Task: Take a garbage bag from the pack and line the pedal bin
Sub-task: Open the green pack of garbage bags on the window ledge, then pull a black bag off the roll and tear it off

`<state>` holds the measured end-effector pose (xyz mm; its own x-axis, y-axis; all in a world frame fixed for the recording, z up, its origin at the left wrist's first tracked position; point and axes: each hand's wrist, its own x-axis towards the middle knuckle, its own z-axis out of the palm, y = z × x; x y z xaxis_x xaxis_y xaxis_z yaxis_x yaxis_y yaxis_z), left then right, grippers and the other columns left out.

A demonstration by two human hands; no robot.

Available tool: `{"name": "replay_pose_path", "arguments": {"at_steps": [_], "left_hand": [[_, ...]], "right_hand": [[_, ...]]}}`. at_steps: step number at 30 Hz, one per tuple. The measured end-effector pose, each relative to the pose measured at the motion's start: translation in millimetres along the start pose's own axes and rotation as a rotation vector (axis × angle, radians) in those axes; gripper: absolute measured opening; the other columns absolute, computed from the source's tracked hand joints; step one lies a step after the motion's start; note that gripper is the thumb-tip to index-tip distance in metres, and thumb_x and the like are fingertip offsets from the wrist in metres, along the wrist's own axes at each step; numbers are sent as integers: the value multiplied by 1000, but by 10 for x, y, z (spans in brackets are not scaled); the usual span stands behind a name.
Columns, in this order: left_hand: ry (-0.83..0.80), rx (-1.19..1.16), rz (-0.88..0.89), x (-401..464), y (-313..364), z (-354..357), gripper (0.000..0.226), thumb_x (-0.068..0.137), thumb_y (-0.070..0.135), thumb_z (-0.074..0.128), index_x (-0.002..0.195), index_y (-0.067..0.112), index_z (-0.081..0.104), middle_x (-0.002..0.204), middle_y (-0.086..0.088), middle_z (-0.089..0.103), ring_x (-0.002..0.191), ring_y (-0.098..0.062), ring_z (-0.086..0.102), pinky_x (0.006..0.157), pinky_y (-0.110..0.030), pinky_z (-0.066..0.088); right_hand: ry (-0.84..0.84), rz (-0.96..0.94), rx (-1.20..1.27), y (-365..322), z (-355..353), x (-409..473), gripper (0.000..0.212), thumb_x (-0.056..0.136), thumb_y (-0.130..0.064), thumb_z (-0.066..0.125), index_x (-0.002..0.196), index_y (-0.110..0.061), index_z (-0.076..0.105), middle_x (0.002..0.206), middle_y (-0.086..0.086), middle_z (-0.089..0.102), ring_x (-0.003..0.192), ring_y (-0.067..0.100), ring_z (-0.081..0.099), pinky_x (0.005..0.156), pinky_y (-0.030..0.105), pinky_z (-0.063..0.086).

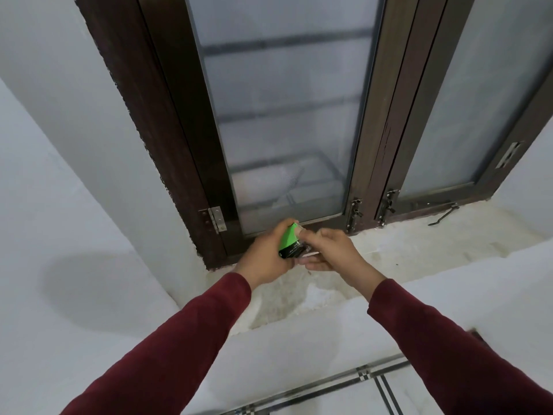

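Observation:
A small green and black pack of garbage bags [289, 241] is held up over the window sill, in front of the window's lower frame. My left hand [266, 254] is wrapped around the pack from the left. My right hand [329, 250] meets it from the right, with thumb and fingertips pinching at the pack's right side and dark lower end. What the right fingers grip is too small to make out. Both arms wear dark red sleeves. The pedal bin is not in view.
A white stained window sill [389, 253] runs below a dark brown window frame [185, 145] with frosted panes. Metal latches [354, 214] and a stay hook [443, 215] sit at the frame's base. White walls lie left and below; tiled floor [374, 384] shows at the bottom.

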<state>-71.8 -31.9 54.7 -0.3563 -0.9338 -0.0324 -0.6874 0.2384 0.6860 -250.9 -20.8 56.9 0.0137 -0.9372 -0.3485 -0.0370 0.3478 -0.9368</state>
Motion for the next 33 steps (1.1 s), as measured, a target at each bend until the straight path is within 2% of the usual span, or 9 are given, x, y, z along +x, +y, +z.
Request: {"name": "replay_pose_path", "arguments": {"at_steps": [3,7,13,18,22,26,29,31,33], "left_hand": [[59,438,119,39,187,-89,81,82,14,69,151,42,34,130,-1,59,112,-29,63,85,-41,56],[53,976,233,75,590,-122,75,85,16,70,147,44,39,127,2,56,119,-29,57,101,-51,39],[86,1156,307,157,759,-194,55,89,23,67,139,40,52,126,1,58,120,-29,54,104,-51,34],[72,896,145,127,534,-383,67,84,19,65,143,45,48,130,2,56,125,-28,51,105,-49,36],[29,522,-158,106,96,-273,78,84,12,69,149,44,44,141,-4,48,131,-31,49,109,-50,43],[11,647,-214,-48,-244,17,84,83,6,66,154,39,36,134,-5,43,123,-31,41,102,-48,41],[180,710,-143,-113,-329,256,80,81,13,68,153,32,38,128,-3,40,115,-28,39,96,-43,43],[316,290,-192,-140,-183,378,60,87,21,68,144,24,50,125,-4,46,115,-26,47,94,-36,46],[240,-523,-460,-114,90,403,41,95,33,66,132,19,57,118,-4,56,105,-22,60,84,-32,48]], "right_hand": [[5,201,320,48,-23,24,42,92,-51,66,89,-11,58,100,11,69,90,41,76,75,41,63],[-55,310,615,229,-28,137,42,97,-48,57,117,-11,63,120,20,65,104,44,68,81,50,59],[-61,290,893,369,-79,223,50,94,-43,66,125,-5,61,124,24,66,103,42,70,81,47,61],[-6,261,871,353,-223,234,29,91,-15,70,114,-3,59,117,24,66,87,35,73,63,30,63],[130,287,837,365,-383,200,15,92,1,59,107,1,58,126,28,55,98,35,68,65,27,64],[156,304,850,332,-400,91,18,92,2,63,110,1,59,126,28,56,105,37,69,74,30,63],[103,352,814,309,-309,2,30,89,-5,72,117,1,61,115,23,63,97,33,70,76,35,64],[73,387,689,311,-223,-40,36,84,-15,79,116,-5,65,107,15,66,94,26,67,72,32,59],[45,381,574,320,-116,-55,37,81,-20,82,114,-10,68,101,11,67,92,22,62,73,30,51]]}}
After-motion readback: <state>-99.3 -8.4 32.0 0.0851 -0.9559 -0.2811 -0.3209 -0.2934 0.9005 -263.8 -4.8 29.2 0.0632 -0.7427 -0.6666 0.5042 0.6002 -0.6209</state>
